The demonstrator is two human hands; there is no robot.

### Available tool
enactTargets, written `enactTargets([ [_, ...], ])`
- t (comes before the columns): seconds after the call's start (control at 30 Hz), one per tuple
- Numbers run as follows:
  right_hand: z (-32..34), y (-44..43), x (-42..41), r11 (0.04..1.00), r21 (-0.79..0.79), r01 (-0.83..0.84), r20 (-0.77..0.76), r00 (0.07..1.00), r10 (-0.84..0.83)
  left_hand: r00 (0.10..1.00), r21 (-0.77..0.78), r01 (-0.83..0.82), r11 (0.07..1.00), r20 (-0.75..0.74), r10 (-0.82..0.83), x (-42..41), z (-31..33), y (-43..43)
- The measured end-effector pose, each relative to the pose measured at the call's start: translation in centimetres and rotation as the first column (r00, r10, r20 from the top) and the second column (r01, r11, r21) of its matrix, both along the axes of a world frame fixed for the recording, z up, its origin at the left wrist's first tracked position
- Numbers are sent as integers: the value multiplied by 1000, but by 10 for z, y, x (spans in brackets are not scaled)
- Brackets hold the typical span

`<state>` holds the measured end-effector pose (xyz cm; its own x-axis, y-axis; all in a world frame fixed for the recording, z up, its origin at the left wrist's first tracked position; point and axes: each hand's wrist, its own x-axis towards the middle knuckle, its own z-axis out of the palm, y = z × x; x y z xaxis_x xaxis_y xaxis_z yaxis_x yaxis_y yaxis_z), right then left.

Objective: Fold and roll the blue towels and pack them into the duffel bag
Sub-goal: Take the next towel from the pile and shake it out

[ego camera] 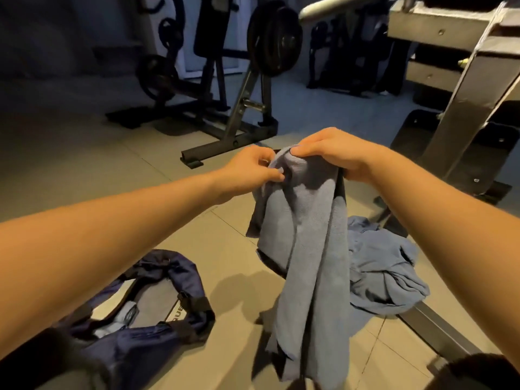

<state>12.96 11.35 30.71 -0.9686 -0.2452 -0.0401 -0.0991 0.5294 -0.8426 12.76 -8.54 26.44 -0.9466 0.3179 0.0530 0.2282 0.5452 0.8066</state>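
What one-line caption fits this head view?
The left hand and right hand grip a hanging blue towel by its top; open duffel bag lower left, crumpled towel lower right.

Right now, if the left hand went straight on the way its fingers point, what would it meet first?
The blue towel, whose bunched top the left hand pinches. Just beyond it comes probably the right hand, gripping the same bunch, though depth is unclear.

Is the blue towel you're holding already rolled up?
No, the towel hangs loose and unrolled from the left hand and right hand, which both grip its top edge.
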Motion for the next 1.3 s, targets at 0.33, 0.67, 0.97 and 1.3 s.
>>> enactTargets([
  [0.33,-47,-30,3,994,109,14,158,987,-31,978,-37,-45,998,203,51,29,-47,-74],
  [0.67,-70,-34,3,958,133,256,-75,966,-248,874,19,53,998,483,-56,22,-48,-120],
  [0.97,-73,-15,11,962,232,146,-66,989,-134,758,102,226,969,606,-241,25,-47,-138],
  [1.3,-75,15,22,954,289,80,-83,995,-58,819,-52,-63,997,568,81,16,-49,-143],
])
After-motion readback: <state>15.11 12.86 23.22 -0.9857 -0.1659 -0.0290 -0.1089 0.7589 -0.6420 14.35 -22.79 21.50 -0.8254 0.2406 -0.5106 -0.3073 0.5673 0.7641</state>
